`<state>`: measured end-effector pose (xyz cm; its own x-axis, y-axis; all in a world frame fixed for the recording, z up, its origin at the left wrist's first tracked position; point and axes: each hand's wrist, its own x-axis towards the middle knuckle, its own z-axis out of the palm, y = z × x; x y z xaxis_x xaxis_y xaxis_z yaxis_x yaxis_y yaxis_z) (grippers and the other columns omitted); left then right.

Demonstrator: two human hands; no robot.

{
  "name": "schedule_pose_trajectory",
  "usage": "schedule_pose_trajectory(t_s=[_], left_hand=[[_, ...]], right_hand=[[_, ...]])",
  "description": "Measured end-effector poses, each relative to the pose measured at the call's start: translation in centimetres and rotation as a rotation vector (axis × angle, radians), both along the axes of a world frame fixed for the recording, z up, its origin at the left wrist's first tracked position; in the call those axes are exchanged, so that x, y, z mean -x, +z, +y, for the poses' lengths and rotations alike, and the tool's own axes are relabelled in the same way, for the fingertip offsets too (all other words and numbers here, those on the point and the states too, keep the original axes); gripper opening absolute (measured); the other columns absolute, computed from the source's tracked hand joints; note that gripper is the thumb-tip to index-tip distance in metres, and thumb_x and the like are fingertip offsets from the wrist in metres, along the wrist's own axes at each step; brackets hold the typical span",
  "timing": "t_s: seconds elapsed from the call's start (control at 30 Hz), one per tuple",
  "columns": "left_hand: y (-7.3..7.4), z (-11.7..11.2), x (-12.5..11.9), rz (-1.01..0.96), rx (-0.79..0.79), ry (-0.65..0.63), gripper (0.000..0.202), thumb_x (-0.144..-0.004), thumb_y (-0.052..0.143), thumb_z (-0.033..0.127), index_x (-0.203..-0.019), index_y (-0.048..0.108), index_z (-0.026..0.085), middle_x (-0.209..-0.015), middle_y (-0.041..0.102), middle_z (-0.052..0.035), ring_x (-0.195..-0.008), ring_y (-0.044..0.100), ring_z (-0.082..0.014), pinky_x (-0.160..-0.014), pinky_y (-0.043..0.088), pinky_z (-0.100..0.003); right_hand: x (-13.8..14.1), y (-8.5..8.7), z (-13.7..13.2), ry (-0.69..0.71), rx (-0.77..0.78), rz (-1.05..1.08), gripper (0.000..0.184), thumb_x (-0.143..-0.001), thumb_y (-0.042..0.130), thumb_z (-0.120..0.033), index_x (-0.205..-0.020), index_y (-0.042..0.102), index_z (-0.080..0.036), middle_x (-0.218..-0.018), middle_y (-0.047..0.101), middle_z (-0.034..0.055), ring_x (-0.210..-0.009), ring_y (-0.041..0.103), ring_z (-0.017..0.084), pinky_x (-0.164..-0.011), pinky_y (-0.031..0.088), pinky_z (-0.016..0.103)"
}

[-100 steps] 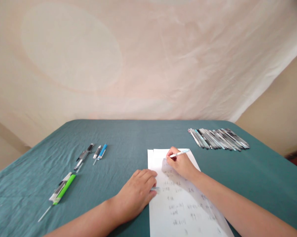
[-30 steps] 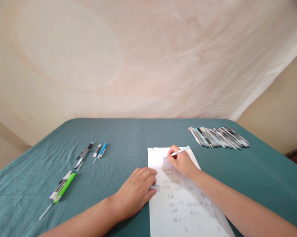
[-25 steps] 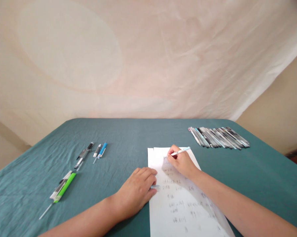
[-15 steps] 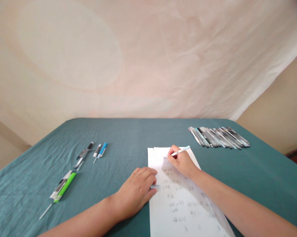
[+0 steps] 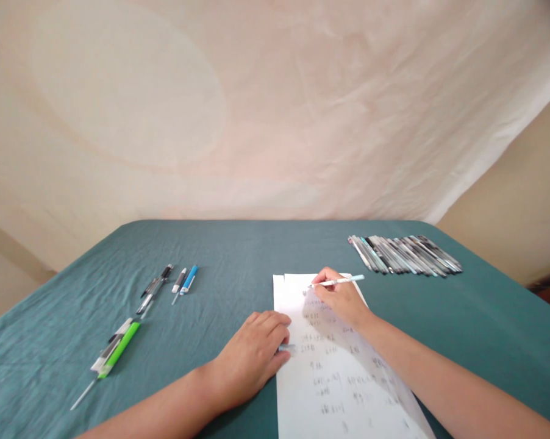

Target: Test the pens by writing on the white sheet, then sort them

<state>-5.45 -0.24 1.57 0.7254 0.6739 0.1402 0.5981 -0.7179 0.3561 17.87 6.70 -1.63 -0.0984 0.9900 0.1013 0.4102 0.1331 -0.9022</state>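
Observation:
A white sheet of paper point(image 5: 339, 390) with faint handwriting lies on the teal cloth. My right hand point(image 5: 341, 299) is closed round a white pen with a light-blue end point(image 5: 343, 281), held nearly level just above the sheet's top. My left hand point(image 5: 252, 353) rests palm down on the paper's left edge, fingers curled. A small pale pen cap point(image 5: 288, 348) shows at its fingertips. Whether the fingers grip the cap I cannot tell.
A row of several dark and grey pens point(image 5: 405, 255) lies at the far right of the table point(image 5: 238, 256). On the left lie a black pen point(image 5: 155, 288), a blue-and-white pen point(image 5: 186, 281) and a green-and-white pen point(image 5: 114, 353). A cream sheet hangs behind.
My right hand has lifted the pen off the paper and tipped it flatter, its blue end swinging right. My left hand has stayed put on the paper's edge.

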Motion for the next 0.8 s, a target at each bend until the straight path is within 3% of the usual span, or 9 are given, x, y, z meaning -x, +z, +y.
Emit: schedule_pose_trajectory(t_s=[0.37,0.8], left_hand=[[0.06,0.08,0.00,0.006,-0.002,-0.009,0.014,-0.091,0.044,0.026,-0.093,0.055,0.018,-0.117,0.054,-0.0089,-0.107,0.049,-0.0230,-0.090,0.040,-0.038],[-0.02,0.05,-0.04,0.023,0.020,0.010,0.010,-0.090,0.046,0.024,-0.094,0.053,0.018,-0.119,0.053,-0.0078,-0.110,0.047,-0.0230,-0.093,0.037,-0.039]], right_hand=[[-0.32,-0.37,0.19,0.013,-0.034,0.008,0.004,-0.072,0.050,-0.020,-0.071,0.054,-0.020,-0.056,0.047,-0.0038,-0.050,0.040,0.010,-0.045,0.028,0.022],[-0.42,-0.70,0.22,0.003,-0.038,-0.024,0.006,-0.073,0.050,-0.019,-0.069,0.054,-0.021,-0.055,0.048,-0.0046,-0.050,0.041,0.010,-0.046,0.028,0.022]])
